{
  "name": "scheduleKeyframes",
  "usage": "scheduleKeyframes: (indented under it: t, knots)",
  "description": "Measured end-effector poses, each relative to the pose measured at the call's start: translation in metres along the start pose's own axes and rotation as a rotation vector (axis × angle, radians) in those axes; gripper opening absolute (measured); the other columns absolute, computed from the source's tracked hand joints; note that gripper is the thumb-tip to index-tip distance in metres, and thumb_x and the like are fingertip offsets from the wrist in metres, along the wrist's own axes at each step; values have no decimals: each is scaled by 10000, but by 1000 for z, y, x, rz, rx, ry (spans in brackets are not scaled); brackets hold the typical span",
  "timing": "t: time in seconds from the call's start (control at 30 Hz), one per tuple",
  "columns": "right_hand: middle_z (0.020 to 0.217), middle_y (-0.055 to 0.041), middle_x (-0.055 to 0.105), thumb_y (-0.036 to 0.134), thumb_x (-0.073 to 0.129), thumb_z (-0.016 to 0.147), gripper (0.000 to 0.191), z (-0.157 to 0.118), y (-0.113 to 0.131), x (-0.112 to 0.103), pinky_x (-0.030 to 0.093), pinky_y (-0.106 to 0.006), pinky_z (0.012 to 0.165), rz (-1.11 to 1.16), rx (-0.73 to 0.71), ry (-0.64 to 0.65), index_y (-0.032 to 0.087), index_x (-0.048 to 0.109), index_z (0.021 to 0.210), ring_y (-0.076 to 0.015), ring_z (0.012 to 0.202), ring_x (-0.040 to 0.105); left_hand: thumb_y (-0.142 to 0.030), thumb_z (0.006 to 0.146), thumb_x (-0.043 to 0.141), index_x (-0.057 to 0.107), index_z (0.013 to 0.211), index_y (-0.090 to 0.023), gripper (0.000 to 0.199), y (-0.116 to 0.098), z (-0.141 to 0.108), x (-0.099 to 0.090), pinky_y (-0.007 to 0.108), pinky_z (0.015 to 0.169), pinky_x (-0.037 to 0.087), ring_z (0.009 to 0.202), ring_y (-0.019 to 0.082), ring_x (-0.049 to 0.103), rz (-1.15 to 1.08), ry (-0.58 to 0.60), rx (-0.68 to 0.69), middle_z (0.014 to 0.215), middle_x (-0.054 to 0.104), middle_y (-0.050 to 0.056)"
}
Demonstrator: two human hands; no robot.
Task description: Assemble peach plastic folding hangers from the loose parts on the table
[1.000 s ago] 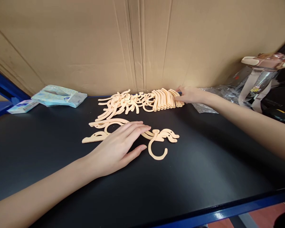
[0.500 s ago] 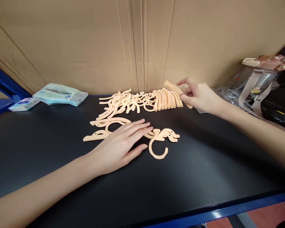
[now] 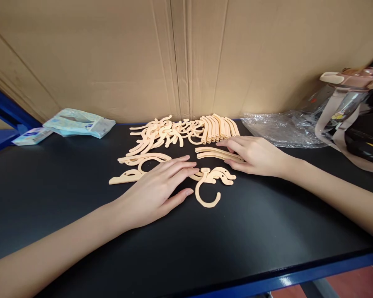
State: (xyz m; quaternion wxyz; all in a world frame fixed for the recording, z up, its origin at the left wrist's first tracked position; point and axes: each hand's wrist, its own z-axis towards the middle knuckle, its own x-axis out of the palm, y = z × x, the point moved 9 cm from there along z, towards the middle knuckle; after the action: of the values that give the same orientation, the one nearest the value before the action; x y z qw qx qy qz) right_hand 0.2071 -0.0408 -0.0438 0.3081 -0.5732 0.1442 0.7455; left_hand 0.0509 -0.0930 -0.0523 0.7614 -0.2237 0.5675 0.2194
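Observation:
My left hand (image 3: 161, 186) lies flat with fingers stretched out, partly covering several beige hanger pieces. A beige hook (image 3: 207, 204) with a small knob lies just right of its fingertips, beside notched end pieces (image 3: 225, 177). Past the fingers, two curved beige hanger arms (image 3: 209, 153) rest side by side. My right hand (image 3: 251, 155) has its fingers and thumb closed around their right end. Directly behind stands a neat row of similar hanger arms (image 3: 217, 128). To its left is a loose heap of beige curved pieces (image 3: 161, 132).
A cardboard wall (image 3: 112, 62) closes off the back of the black table (image 3: 205, 248). Pale blue tissue packs (image 3: 77, 124) lie at the back left. Clear plastic wrap (image 3: 282, 128) and a strapped bottle (image 3: 348, 95) are at the right.
My right hand has come forward and down from beside the row, bringing the hanger arms onto the table in front of it. My left hand has hardly moved.

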Motion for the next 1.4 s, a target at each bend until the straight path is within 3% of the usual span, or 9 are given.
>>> scheduleKeyframes:
  t: [0.27,0.57,0.67,0.83,1.03,1.23,1.4]
  knots:
    - [1005,-88,674,298,470,958,344,-2,5,-3,506,-307,743,59,-8,-50,107,547,1233,-201,885,649,-353,992,432,499,1316,-193,368,-1,1,-1,398,1119,384,1357,221,413,-25,-1,7,1375,546,63]
    - [1026,-102,667,335,471,966,358,-4,8,-1,502,-318,771,124,-28,-84,104,545,1230,-209,912,639,-304,990,441,511,1280,-191,319,-6,2,-5,365,1042,429,1225,209,509,-46,-20,48,1267,594,72]
    - [1052,-109,663,370,490,957,359,-3,12,-10,490,-345,812,90,-33,-125,113,568,1195,-223,940,625,-291,990,444,517,1268,-188,305,-10,1,-7,356,1028,432,1208,205,518,-50,-31,73,1236,615,66]
    - [1012,-85,666,297,498,958,235,-4,53,-34,473,-329,759,-17,-163,-231,162,644,1083,-194,871,594,-282,985,447,532,1246,-177,294,-8,2,-10,381,1044,413,1198,216,521,-17,-60,61,1223,620,75]
    - [1126,-64,664,163,467,966,258,-7,111,-30,456,-325,848,-94,-363,-207,168,634,1162,-191,1013,602,-304,981,448,538,1273,-169,334,-1,3,-8,417,1077,393,1286,249,464,21,-62,17,1292,587,93]
    - [1099,-78,672,147,464,964,241,-7,120,-23,468,-329,860,-123,-405,-183,136,637,1131,-188,1007,614,-367,988,436,486,1356,-175,418,-1,1,-3,454,1157,310,1393,253,355,68,-31,31,1398,532,84]
    - [1242,-88,623,158,469,962,315,-6,118,-21,453,-343,937,-117,-361,-164,181,580,1256,-205,1131,578,-365,997,415,477,1348,-175,404,-2,2,-3,434,1151,315,1355,229,396,59,-30,39,1362,560,70]
